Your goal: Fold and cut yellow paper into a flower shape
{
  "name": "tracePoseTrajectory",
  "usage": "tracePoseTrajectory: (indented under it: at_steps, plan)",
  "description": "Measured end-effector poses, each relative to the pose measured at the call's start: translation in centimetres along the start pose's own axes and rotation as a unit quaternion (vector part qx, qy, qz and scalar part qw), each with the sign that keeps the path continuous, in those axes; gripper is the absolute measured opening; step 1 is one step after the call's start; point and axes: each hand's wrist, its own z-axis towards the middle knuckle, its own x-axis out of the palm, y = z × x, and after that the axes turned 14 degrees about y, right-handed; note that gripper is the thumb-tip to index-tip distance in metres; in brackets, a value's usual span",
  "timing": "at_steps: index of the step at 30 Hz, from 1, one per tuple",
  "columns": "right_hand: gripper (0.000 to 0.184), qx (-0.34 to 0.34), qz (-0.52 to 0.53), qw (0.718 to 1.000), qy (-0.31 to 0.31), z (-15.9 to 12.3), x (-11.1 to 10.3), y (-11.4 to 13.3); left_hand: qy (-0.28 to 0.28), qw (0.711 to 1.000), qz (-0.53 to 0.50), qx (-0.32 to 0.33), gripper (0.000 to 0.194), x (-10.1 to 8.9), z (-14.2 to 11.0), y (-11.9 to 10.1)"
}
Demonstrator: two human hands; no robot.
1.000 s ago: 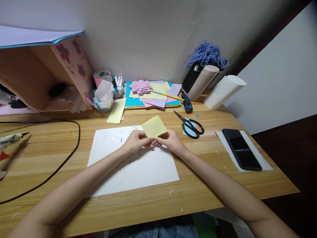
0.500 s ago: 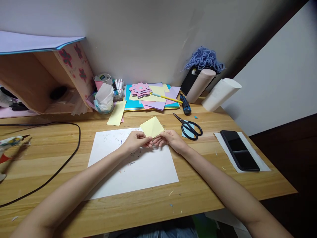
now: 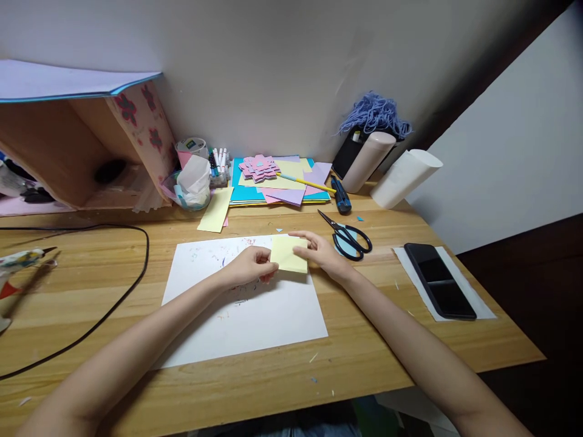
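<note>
A small yellow square of paper (image 3: 286, 255) is held up between my hands, above the upper right part of a white sheet (image 3: 273, 321) with coloured marks. My left hand (image 3: 251, 264) pinches its lower left corner between thumb and fingers. On the other side, my right hand (image 3: 321, 252) has its thumb on the paper's front, with the fingers reaching behind its right edge. Black-handled scissors (image 3: 347, 235) lie just beyond my right hand, over a light blue piece of paper (image 3: 344, 246).
At the back is a stack of coloured paper (image 3: 234, 195) with a pink paper flower (image 3: 259, 167) and a pencil (image 3: 305, 182). A utility knife (image 3: 341, 195) lies beside it. A phone (image 3: 439, 280) sits right; a glue gun (image 3: 20, 261) and black cable (image 3: 146, 255) are left.
The yellow paper has turned from a diamond position to edges roughly level. My right hand has shifted from its lower corner to its right edge. My left hand still pinches it.
</note>
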Motion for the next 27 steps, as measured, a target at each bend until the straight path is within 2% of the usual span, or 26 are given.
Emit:
tracePoseTrajectory:
  at_steps: [2,4,7,9,13,18,22,27]
  plan:
    - [0.048,-0.003,-0.009,1.0,0.007,-0.2,0.2,0.0,-0.026,1.0,0.006,0.015,0.023,0.1,0.1,0.3]
    - [0.04,0.001,-0.008,1.0,0.018,-0.4,0.2,0.0,-0.078,0.996,-0.011,0.038,0.023,0.4,0.2,0.6]
    - [0.039,0.032,-0.009,0.997,0.076,-0.6,0.3,0.0,-0.161,0.983,-0.036,0.076,0.025,0.8,0.5,1.0]
    - [0.043,0.035,-0.011,0.995,0.092,-0.6,0.6,0.1,-0.187,0.978,-0.042,0.082,0.027,1.0,0.6,1.2]
    - [0.038,-0.035,-0.088,0.995,0.009,-0.7,1.6,0.2,-0.182,0.98,0.002,0.082,0.027,1.0,0.4,1.2]
    - [0.021,-0.076,-0.22,0.972,-0.041,-0.9,3.0,-0.1,-0.158,0.984,0.002,0.078,0.028,1.1,0.2,1.1]
    - [0.018,-0.091,-0.23,0.963,-0.105,-1.0,3.5,-0.6,-0.146,0.986,-0.047,0.061,0.033,1.0,0.3,0.9]
    - [0.017,-0.086,-0.245,0.957,-0.133,-0.9,3.6,-0.8,-0.14,0.984,-0.092,0.06,0.034,0.8,0.3,0.7]
